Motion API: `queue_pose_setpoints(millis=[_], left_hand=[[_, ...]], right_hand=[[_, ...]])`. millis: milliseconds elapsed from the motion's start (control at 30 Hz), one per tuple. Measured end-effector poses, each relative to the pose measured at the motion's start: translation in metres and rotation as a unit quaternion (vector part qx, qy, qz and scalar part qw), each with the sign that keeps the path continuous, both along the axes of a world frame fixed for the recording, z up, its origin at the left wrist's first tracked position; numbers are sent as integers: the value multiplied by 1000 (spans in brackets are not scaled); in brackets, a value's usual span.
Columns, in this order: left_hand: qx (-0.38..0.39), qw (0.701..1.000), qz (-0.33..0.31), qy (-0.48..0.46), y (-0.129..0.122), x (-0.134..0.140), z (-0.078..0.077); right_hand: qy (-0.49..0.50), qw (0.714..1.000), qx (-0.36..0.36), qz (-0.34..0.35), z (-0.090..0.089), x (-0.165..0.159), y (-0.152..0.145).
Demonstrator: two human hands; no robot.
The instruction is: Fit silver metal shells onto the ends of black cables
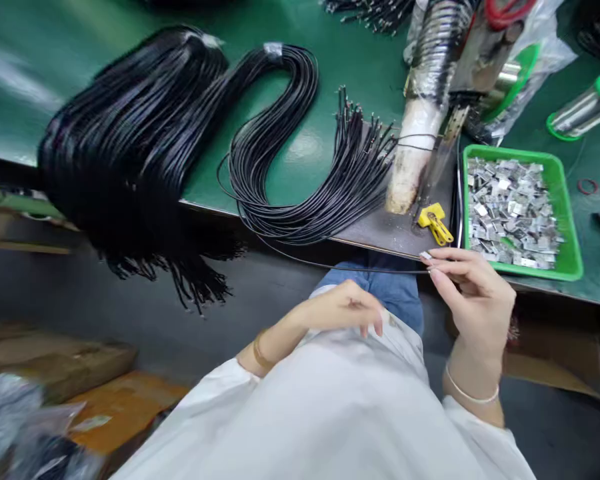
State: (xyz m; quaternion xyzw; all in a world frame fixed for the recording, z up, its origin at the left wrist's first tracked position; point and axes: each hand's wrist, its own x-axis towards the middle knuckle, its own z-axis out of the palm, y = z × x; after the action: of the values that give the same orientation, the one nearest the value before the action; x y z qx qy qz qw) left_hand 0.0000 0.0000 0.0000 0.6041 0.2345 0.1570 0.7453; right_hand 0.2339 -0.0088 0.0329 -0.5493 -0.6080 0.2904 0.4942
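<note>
My right hand is closed in a pinch on the end of a thin black cable, by the table's front edge. A small silvery metal piece shows at its fingertips. The cable runs left from there to a looped bundle of black cables on the green table. My left hand hangs in front of my body, fingers loosely bent and somewhat apart, with nothing visible in it. Just beyond the right hand's fingertips lies a yellow plastic tool, and a green tray of small metal parts stands beside it.
A larger heap of black cables hangs over the table edge at left. A wrapped duct comes down near the tray. Wire spools stand at the right. Cardboard boxes and plastic bags lie at lower left.
</note>
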Motion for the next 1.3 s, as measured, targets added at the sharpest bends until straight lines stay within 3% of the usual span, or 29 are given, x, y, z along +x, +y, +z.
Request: queue_pose_setpoints(millis=[67,100,167,233,400,500,600,700,833,1033,1300], left_hand=[[126,985,112,-14,2,5,18],[194,964,179,-27,4,9,24],[333,893,302,-26,12,17,30],[376,876,303,-20,22,28,27],[242,928,280,-42,35,49,16],[66,948,302,-71,38,52,14],[-77,941,314,-104,44,52,14],[-94,936,316,-122,48,51,15],[-83,938,321,-105,50,51,17],[-74,933,335,-109,51,51,16],[-55,929,345,-124,56,51,14]], right_hand=[[-35,999,17,14,1,-1,0],[-50,998,27,18,2,-2,0],[-76,996,49,18,5,-4,-1],[-98,992,73,6,7,-6,-2],[-151,976,146,-60,3,-11,1],[-158,963,195,-104,-3,-13,7],[-155,949,246,-122,-5,-15,10],[-183,935,289,-89,-3,-18,10],[-201,940,273,-32,-4,-19,11],[-47,982,176,-57,-12,-16,17],[-137,965,223,-15,-16,-13,18]])
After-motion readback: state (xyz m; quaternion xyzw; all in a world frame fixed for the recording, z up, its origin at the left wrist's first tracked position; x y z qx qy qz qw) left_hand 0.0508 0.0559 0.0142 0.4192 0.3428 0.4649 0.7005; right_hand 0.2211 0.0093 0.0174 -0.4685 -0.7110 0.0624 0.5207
